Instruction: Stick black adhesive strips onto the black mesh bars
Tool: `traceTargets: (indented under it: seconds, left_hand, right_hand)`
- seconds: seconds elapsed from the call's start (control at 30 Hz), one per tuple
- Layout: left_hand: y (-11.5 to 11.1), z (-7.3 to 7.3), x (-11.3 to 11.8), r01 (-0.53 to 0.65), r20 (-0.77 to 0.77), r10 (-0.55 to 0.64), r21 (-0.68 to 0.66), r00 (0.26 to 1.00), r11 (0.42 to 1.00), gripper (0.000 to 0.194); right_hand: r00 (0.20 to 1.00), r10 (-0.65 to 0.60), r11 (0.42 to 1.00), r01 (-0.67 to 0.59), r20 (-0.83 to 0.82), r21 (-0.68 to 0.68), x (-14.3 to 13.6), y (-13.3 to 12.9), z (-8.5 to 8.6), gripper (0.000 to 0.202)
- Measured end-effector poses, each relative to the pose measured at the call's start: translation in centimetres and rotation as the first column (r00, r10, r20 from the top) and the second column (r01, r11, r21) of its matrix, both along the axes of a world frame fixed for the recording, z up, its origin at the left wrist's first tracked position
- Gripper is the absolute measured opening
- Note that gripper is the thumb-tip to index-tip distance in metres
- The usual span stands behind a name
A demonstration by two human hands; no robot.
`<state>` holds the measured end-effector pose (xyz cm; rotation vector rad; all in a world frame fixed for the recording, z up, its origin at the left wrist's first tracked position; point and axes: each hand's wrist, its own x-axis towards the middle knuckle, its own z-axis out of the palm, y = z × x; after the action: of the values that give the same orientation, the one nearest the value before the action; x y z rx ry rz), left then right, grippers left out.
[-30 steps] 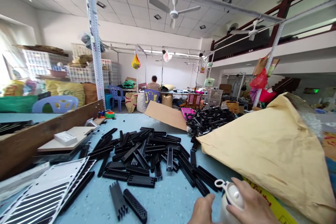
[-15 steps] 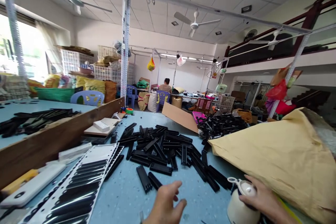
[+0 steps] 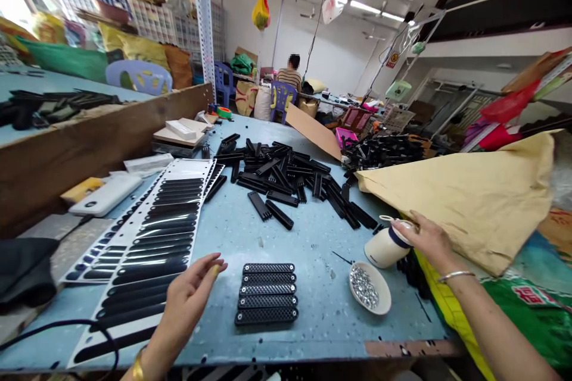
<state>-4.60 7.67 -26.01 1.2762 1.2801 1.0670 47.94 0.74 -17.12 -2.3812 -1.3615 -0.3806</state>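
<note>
My right hand (image 3: pixel 426 241) is closed around the top of a cream bottle (image 3: pixel 384 248) with a dark blue band and a carry loop; the fingers partly hide its lid. Over the edge of the printed sheet, my left hand (image 3: pixel 190 294) is held with fingers stretched out and nothing in it. To its right lies a neat row of black textured strips (image 3: pixel 267 294) with a silvery dot at each end. A white bowl (image 3: pixel 383 305) of small shiny metal pieces sits just below the bottle.
Loose black plastic strips (image 3: pixel 286 172) are heaped mid-table. White sheets with black strip shapes (image 3: pixel 165 232) lie left, near a white power bank (image 3: pixel 106 195). A large brown paper sack (image 3: pixel 465 202) borders the right, and a wooden divider (image 3: pixel 111 131) the left. One person (image 3: pixel 290 74) sits far back.
The view has tipped downward, bringing the row of strips and the bowl into sight. My left hand has moved leftward, away from the loose strips. My right hand is still at the bottle's top.
</note>
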Motion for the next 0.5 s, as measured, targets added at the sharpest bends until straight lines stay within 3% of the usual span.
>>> traceTargets:
  seconds: [0.1,0.17,0.23,0.3,0.4,0.5]
  left_hand:
    - [-1.6,-2.6,0.6,0.027,0.145,-0.018,-0.064,0.989,0.998,0.060]
    - [-2.3,-3.7,1.8,0.040,0.158,-0.032,-0.051,0.987,0.998,0.063]
    - [-2.7,-4.0,3.1,0.045,0.089,-0.045,-0.004,0.995,0.999,0.063]
    - [-2.9,-3.9,4.3,0.053,-0.030,-0.051,0.060,0.998,0.997,0.060]
    - [-2.9,-3.4,5.7,0.059,-0.149,-0.041,0.119,0.988,0.991,0.056]
    - [-2.6,-3.2,6.6,0.038,-0.216,-0.004,0.157,0.976,0.987,0.052]
  right_hand:
    - [1.000,0.029,0.964,-0.026,-0.006,0.266,-4.7,-1.3,0.8,0.071]
    - [0.954,0.207,0.915,-0.110,-0.217,0.387,-10.0,-2.1,-0.5,0.056]
    - [0.781,0.377,0.908,-0.205,-0.498,0.367,-16.1,-2.5,-3.1,0.044]
    - [0.600,0.451,0.891,-0.265,-0.661,0.368,-21.8,-2.4,-6.2,0.040]
    - [0.555,0.480,0.874,-0.237,-0.680,0.424,-27.6,-1.5,-10.3,0.041]
    - [0.556,0.500,0.856,-0.199,-0.664,0.478,-29.8,-0.3,-12.8,0.044]
